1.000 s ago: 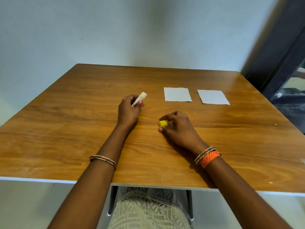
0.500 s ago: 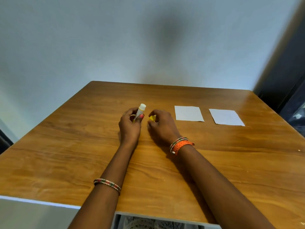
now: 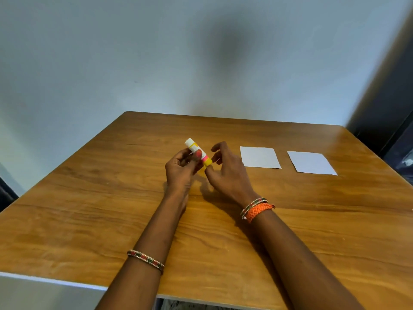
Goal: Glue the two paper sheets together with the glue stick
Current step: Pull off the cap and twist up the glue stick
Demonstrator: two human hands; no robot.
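1. Near edge of table (image 3: 67, 231): both forearms crossing it, angled inward toward centre. Beaded bangle (image 3: 145, 261) on left forearm; orange braided band (image 3: 259, 210) plus thin bangles at right wrist.
2. Left hand (image 3: 180, 173): raised off the wood, fingers curled, thumb and fingertips pinching the glue stick (image 3: 197, 152) around its middle.
3. Glue stick: held tilted, white end up and far-left, yellow end down and near-right, clear of the table surface.
4. Right hand (image 3: 225, 173): just right of the stick, fingers spread and loosely bent, gripping nothing; thumb tip touching or just beside the yellow end, contact not resolvable.
5. Left paper sheet (image 3: 260, 157): flat on the wood, just right of and slightly beyond the right hand, not touched.
6. Right paper sheet (image 3: 311, 163): flat, beside the first with a bare strip of wood between, near the table's right edge.
7. Open wood: broad area left of the hands, plus a band between the sheets and the far edge.
8. Far edge meeting a pale wall (image 3: 156, 52); dark frame (image 3: 388, 104) at far right.
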